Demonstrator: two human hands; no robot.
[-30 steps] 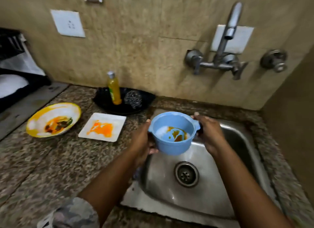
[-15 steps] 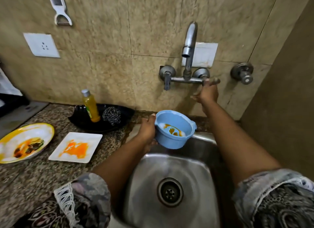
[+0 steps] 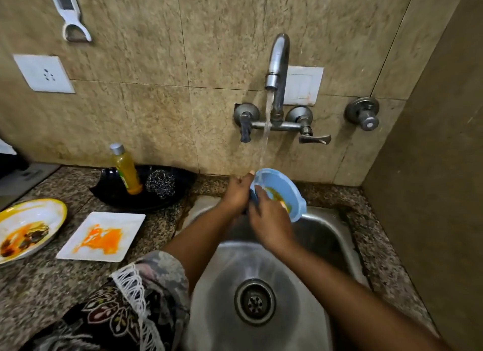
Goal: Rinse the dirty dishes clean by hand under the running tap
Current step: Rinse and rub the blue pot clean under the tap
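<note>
A light blue bowl [image 3: 288,191] with orange food residue is held tilted over the steel sink [image 3: 326,235], right under the stream from the wall tap [image 3: 277,63]. My left hand [image 3: 236,191] grips the bowl's left rim. My right hand [image 3: 269,220] lies over the bowl's near side with its fingers inside, against the residue. On the counter to the left lie a white square plate [image 3: 78,246] smeared orange and a yellow-rimmed round plate [image 3: 47,212] with dark and orange scraps.
A black dish [image 3: 180,183] at the back of the counter holds a yellow soap bottle [image 3: 126,170] and a steel scrubber [image 3: 160,183]. Tap handles [image 3: 313,138] and a second valve [image 3: 364,114] stick out from the tiled wall. A side wall [image 3: 431,167] stands to the right.
Water now runs from the tap. My right hand left the tap handle and came down onto the bowl. The bowl tilted and moved under the stream.
</note>
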